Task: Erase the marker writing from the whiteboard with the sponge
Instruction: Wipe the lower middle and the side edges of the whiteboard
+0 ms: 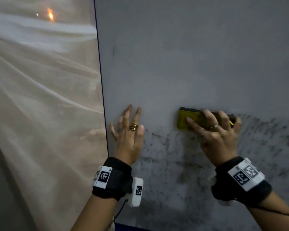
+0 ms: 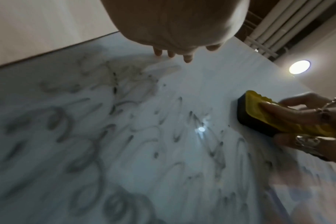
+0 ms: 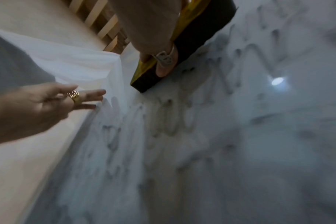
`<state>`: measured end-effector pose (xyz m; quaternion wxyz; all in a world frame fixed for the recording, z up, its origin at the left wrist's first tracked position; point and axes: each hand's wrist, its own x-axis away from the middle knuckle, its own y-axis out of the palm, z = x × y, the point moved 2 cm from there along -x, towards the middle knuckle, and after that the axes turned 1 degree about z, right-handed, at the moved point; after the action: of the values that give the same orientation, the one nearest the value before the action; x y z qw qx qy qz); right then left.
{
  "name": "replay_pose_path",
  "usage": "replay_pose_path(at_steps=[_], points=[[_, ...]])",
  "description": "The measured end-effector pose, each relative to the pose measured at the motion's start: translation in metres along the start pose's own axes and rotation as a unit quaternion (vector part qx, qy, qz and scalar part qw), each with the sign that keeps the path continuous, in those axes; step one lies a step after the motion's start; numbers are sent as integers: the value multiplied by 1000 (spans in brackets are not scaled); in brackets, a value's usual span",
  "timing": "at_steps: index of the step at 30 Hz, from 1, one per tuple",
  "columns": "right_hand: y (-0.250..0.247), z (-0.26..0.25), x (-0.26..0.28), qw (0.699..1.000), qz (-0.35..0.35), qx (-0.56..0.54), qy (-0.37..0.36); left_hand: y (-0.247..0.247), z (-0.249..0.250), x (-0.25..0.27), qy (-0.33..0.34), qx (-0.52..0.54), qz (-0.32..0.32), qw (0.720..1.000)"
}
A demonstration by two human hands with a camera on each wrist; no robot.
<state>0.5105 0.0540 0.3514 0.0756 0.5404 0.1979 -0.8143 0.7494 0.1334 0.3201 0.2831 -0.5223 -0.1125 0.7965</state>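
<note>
Smeared grey marker writing (image 1: 182, 164) across lower whiteboard (image 1: 190, 55), no word legible; upper half wiped. Black-and-white coded tags on both wristbands (image 1: 113, 178), unreadable. Sponge (image 1: 188, 120): yellow top, dark underside flat against board, at 1 o'clock from centre of the writing, on the edge of the smears. Right hand (image 1: 217, 137) gripping sponge, fingers curled over it, thumb on its side. Left hand (image 1: 129, 132) at 9 o'clock from sponge, fingers spread, pressed flat on board near its left edge; gold ring (image 1: 133, 126).
</note>
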Motion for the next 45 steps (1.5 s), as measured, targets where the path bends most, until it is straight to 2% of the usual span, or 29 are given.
replay_pose_path(at_steps=[5, 9, 13, 16, 18, 21, 24, 27, 33, 35, 38, 42, 45], points=[[7, -42, -25, 1000, -13, -3, -10, 13, 16, 0, -59, 52, 21, 997], [13, -65, -36, 999, -9, -28, -23, 23, 26, -1, -72, -39, 14, 997], [14, -14, -13, 999, 19, -15, -32, 30, 25, 0, -73, -75, 13, 994], [8, 30, 11, 1000, -11, 5, -19, 31, 23, -2, -75, -95, 7, 993], [4, 35, 15, 999, -33, 15, -12, 31, 25, -3, -78, -116, 3, 990], [1, 14, -4, 999, -45, 10, 1, 27, 34, -3, -96, -123, 6, 988], [0, -11, -27, 999, -45, 2, -2, 31, 57, -4, -62, -103, -11, 993], [3, -15, -28, 999, -54, 7, -1, 45, 81, -4, -30, -72, -25, 997], [-9, 65, 23, 997, -42, 54, 42, 51, 80, -2, -15, -69, -34, 997], [-10, 73, 27, 996, -34, 45, 69, 51, 79, -2, -14, -70, -36, 997], [-5, 53, 14, 995, -34, 8, 94, 55, 84, -4, -21, -72, -45, 996], [-2, 10, -14, 998, -41, -12, 48, 58, 86, -3, -25, -68, -40, 997], [-3, -2, -20, 998, -39, -7, 39, 58, 85, -3, -22, -69, -35, 997]])
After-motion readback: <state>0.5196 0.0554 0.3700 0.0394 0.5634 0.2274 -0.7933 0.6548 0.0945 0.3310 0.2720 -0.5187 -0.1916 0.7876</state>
